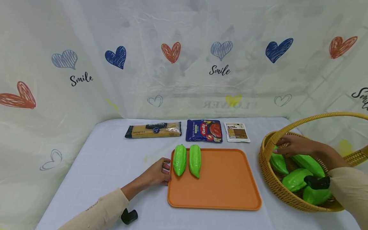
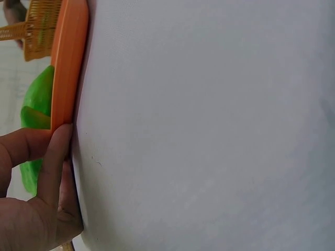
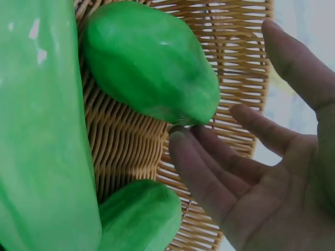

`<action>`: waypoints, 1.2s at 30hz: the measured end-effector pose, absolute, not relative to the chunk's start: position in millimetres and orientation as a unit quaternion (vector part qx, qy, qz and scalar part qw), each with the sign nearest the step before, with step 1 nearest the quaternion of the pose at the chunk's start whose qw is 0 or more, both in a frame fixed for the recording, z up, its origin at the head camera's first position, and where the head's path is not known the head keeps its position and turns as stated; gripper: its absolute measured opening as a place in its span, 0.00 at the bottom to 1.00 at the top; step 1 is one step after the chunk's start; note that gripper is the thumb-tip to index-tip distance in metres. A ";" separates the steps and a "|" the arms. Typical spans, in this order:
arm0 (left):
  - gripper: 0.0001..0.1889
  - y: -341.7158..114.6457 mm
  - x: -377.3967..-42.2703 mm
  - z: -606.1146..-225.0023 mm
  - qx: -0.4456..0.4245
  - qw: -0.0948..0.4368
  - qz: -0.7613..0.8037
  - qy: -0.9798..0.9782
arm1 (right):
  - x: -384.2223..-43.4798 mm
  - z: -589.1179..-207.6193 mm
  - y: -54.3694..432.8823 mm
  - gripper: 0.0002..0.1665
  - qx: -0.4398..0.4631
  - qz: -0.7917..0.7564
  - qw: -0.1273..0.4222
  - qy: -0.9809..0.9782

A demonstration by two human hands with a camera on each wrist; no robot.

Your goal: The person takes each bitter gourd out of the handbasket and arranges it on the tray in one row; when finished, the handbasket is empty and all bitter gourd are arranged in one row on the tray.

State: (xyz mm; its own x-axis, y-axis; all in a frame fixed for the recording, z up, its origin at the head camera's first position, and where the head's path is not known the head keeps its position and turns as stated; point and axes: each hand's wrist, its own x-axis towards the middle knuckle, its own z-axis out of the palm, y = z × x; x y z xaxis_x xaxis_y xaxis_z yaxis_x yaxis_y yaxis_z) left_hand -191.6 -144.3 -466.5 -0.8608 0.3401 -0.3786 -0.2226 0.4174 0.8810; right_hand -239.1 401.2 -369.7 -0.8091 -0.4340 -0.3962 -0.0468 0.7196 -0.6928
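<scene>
The left hand (image 1: 156,172) pinches the orange rectangular tray (image 1: 219,180), probably for steadiness; rightward of it, the right hand (image 1: 300,147), fingers apart, is inside the yellow wicker basket (image 1: 269,177).

On the table (image 1: 109,159), one orange tray (image 1: 224,182) is counted, and one wicker basket (image 1: 265,163) is found toward the right edge. By the tray's far left corner, two green vegetables (image 1: 179,160) are seen. Inside the basket's rim, at least four more (image 1: 295,180) are made out; any others hidden under the arm cannot be counted. Along the table's far edge, three packets are counted: one spaghetti pack (image 1: 155,130), one blue pouch (image 1: 204,131) and one white sachet (image 1: 237,132).
</scene>
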 end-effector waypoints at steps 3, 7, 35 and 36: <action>0.39 -143.7 -191.1 -465.9 0.036 0.262 0.538 0.801 | -242.3 -372.8 399.4 0.35 -0.140 -0.346 0.286 0.883; 0.39 -143.2 -190.4 -464.6 0.037 0.261 0.536 0.802 | -244.0 -373.8 396.0 0.30 -0.139 -0.340 0.296 0.882; 0.40 -145.6 -192.0 -468.3 0.045 0.259 0.528 0.808 | -233.0 -372.0 389.8 0.28 -0.128 -0.291 0.261 0.912; 0.40 -145.6 -192.1 -468.1 0.046 0.259 0.528 0.808 | -232.5 -371.0 390.4 0.29 -0.132 -0.289 0.258 0.912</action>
